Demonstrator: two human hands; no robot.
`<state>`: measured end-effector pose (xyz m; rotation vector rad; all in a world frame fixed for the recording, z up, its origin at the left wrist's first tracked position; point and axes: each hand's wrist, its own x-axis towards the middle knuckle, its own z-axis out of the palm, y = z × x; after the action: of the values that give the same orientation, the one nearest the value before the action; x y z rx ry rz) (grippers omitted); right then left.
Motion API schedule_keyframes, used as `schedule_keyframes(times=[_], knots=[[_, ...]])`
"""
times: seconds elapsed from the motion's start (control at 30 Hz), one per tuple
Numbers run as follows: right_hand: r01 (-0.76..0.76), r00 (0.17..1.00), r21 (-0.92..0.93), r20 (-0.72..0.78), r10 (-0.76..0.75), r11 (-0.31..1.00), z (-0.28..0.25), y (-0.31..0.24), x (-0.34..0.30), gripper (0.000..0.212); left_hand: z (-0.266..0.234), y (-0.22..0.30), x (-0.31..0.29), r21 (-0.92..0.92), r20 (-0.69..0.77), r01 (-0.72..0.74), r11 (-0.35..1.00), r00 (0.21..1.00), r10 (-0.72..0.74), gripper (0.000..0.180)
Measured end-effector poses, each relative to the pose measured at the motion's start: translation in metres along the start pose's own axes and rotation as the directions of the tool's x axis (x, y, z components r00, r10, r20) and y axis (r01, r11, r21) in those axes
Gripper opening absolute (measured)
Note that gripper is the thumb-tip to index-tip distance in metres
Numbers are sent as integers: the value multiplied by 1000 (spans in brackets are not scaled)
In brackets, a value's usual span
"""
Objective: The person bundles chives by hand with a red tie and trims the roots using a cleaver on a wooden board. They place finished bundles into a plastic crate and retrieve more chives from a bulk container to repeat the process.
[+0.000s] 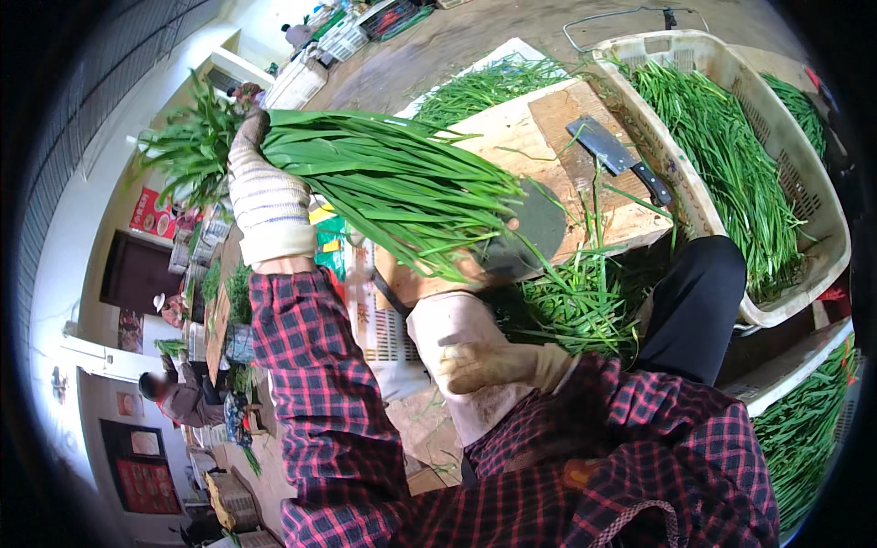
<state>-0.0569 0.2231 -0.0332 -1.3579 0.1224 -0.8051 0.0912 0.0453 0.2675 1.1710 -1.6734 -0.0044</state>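
Note:
My left hand (265, 187), in a striped knitted glove, is closed round a large bunch of Chinese chives (384, 173) and holds it up. The long green leaves reach right over a wooden board (501, 137); the other end spreads out left of my fist. Under the right-hand ends lies a dark grey round disc (539, 233) with a small hole. My right hand (489, 365), in a pale glove, hovers over my lap near the pale cloth on my leg. Its fingers are curled and slightly blurred; anything inside them is hidden. A cleaver (603, 146) with a black handle rests on the board.
A large pale plastic crate (708, 41) of chives stands at the right. Loose chives (585, 301) lie below the board, and more (493, 87) lie on a white sheet behind it. A white crate (395, 347) stands beside my leg. A person (196, 393) sits at the far left.

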Motion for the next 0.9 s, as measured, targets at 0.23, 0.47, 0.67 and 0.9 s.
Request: schedule_keyframes(times=[0.23, 0.47, 0.67, 0.9], knots=[[95, 987, 860, -145, 62, 501, -24, -42, -14, 99, 4, 80, -114, -202, -163, 193, 960, 960, -227, 67], [398, 817, 736, -556, 152, 547, -27, -36, -61, 79, -51, 100, -273, -299, 125, 506, 809, 861, -493, 48], [191, 851, 783, -433, 298, 592, -25, -13, -62, 71, -102, 110, -346, -705, 382, 707, 59, 448, -808, 57], [-263, 712, -42, -682, 165, 964, -12, -20, -74, 71, -195, 52, -465, -406, 792, 733, -546, -16, -610, 49]])
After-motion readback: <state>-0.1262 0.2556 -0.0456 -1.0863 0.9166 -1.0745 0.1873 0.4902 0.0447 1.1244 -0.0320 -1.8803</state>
